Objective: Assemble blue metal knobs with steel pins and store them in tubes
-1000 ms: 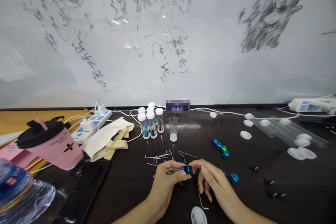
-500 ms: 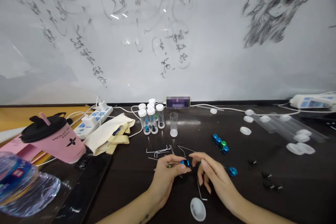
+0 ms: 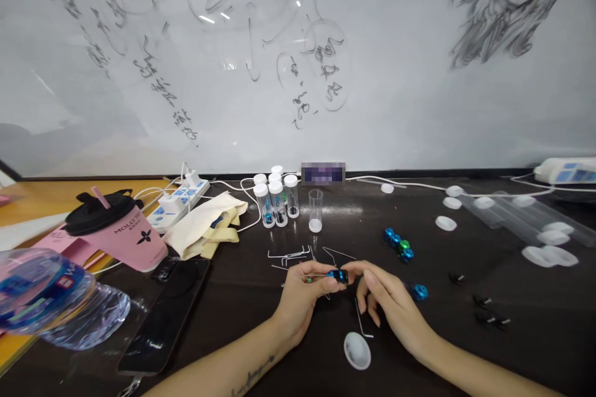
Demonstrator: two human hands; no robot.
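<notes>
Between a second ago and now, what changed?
Only the view visibly shifted, tipping down and leftward, so the scene sits higher and further right. Nothing was taken or released. The left hand still grips the small blue-and-black cylindrical piece, the right hand close at its end; the white-capped clear tubes still stand.

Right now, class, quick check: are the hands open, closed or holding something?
Left hand: closed, pinching a small blue-and-black cylindrical part.
Right hand: partly curled at the part's black end; whether it grips cannot be told.
</notes>
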